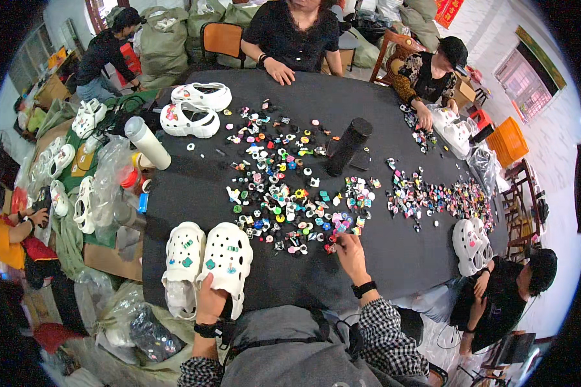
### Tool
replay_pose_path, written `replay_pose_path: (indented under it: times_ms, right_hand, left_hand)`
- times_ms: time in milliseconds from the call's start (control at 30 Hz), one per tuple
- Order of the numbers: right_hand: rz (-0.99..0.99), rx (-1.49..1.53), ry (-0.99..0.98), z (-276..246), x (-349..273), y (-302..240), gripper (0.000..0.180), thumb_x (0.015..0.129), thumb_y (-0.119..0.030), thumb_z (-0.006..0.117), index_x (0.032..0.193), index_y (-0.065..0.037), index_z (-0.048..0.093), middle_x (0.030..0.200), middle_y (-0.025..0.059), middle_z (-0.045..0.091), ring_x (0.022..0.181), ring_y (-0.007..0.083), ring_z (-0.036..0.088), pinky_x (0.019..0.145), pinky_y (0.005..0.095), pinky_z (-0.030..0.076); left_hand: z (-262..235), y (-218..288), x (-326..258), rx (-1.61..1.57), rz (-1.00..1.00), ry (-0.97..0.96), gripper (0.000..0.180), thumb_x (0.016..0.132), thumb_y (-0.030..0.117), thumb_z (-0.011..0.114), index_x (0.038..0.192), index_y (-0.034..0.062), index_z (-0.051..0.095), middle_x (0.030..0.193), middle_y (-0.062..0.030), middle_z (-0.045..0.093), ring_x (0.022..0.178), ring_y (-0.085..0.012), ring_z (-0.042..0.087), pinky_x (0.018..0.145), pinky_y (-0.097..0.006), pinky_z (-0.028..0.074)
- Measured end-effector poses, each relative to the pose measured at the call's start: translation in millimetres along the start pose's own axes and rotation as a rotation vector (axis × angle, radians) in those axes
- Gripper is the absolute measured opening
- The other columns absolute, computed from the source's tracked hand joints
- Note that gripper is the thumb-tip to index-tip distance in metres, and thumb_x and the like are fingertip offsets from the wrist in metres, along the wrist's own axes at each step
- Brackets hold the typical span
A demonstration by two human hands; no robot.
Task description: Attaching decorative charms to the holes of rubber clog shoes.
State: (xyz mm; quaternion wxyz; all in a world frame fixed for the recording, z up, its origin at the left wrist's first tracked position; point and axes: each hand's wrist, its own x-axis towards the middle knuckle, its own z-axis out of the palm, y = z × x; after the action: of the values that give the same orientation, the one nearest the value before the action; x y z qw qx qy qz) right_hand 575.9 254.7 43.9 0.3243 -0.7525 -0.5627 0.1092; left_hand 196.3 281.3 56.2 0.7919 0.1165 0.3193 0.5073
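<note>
Your left hand grips the heel of a white clog at the table's near edge, its long axis pointing away from you; your right hand is nearer the scattered charms, fingertips curled down onto the pile's near fringe; whether they pinch one, you cannot tell.

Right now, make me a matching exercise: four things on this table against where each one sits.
Things:
1. white bottle
2. black cylinder
3. left hand
4. right hand

Places:
A. on the near clog's heel
B. upright mid-table
C. lying at the table's left edge
D. at the near edge of the charm pile

Pairs: 1-C, 2-B, 3-A, 4-D
</note>
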Motion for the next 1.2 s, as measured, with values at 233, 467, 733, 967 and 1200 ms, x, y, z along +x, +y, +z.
replay_pose_path:
  times_ms: [233,467,733,967,1200]
  right_hand:
    - [-0.064,0.139,-0.097,4,-9,5,0.017,0.081,0.001,0.061,0.098,-0.003,0.064,0.097,0.0119,0.057,0.076,0.0241,0.061,0.065,0.032,0.051]
    - [0.088,0.147,-0.064,-16,14,14,0.015,0.081,-0.001,0.059,0.095,-0.002,0.064,0.09,0.0126,0.059,0.072,0.023,0.061,0.065,0.0312,0.05]
    - [0.013,-0.033,-0.004,0,60,19,0.014,0.08,-0.003,0.06,0.093,-0.006,0.064,0.095,0.0127,0.062,0.087,0.032,0.059,0.075,0.0398,0.05]
    - [-0.194,-0.331,-0.065,10,78,28,0.013,0.074,-0.007,0.062,0.087,-0.01,0.061,0.094,0.0074,0.059,0.096,0.0301,0.052,0.085,0.0421,0.042]
    - [-0.323,-0.406,-0.15,16,79,26,0.016,0.078,-0.006,0.056,0.093,-0.011,0.058,0.094,0.0083,0.057,0.096,0.0296,0.051,0.083,0.0423,0.042]
  left_hand:
    - [-5,-3,1,-0.003,-0.002,-0.001,0.055,0.093,0.025,0.052,0.139,0.0005,0.036,0.136,-0.013,0.048,0.123,-0.0293,0.047,0.105,-0.045,0.036]
    - [0,-2,0,0.022,0.02,-0.003,0.053,0.093,0.024,0.052,0.138,0.0009,0.037,0.135,-0.0128,0.049,0.122,-0.0281,0.049,0.103,-0.044,0.038]
    - [-9,0,1,-0.022,-0.006,0.029,0.052,0.093,0.023,0.052,0.136,-0.0014,0.038,0.134,-0.0131,0.05,0.123,-0.0284,0.048,0.105,-0.044,0.036]
    - [-3,-5,1,-0.086,-0.061,0.026,0.05,0.094,0.019,0.052,0.138,-0.0006,0.036,0.137,-0.0123,0.047,0.126,-0.0274,0.045,0.108,-0.042,0.033]
    - [-13,-6,1,-0.058,-0.035,0.011,0.051,0.094,0.02,0.054,0.139,0.0031,0.037,0.136,-0.011,0.049,0.125,-0.0265,0.046,0.107,-0.043,0.035]
